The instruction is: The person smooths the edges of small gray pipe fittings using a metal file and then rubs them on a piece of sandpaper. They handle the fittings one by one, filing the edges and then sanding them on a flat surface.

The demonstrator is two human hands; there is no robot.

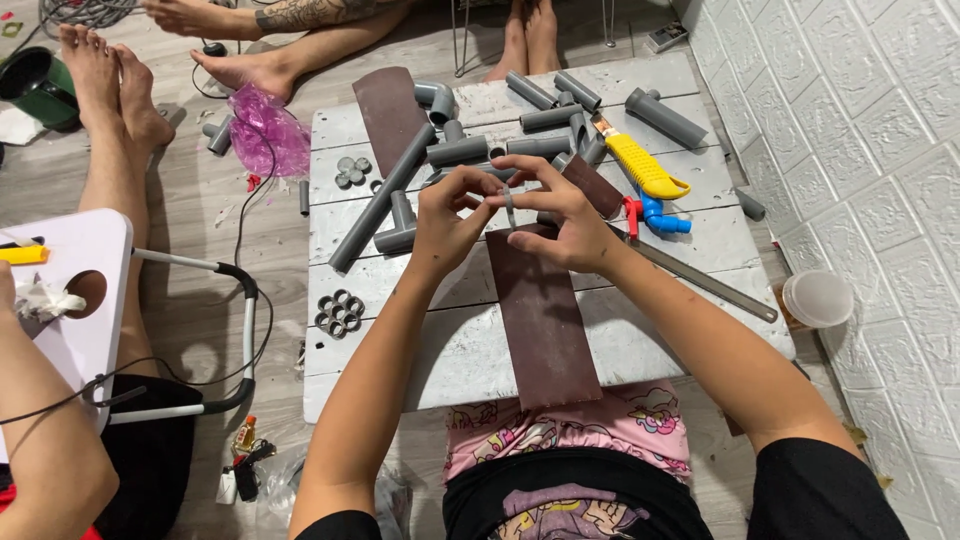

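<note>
Grey pipe ring (509, 205) between both hands' fingers (487, 190), above brown sheet (540, 310).

Even, bright indoor light; soft shadows, sharp focus, wide-angle edges.

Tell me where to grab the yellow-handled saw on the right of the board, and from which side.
Take the yellow-handled saw by the yellow grip, coming from above and from the person's right. The handle lies flat on the white board, thick and clear on its right side, while grey pipe pieces crowd its top-left end and a blue fitting sits just below.
</note>
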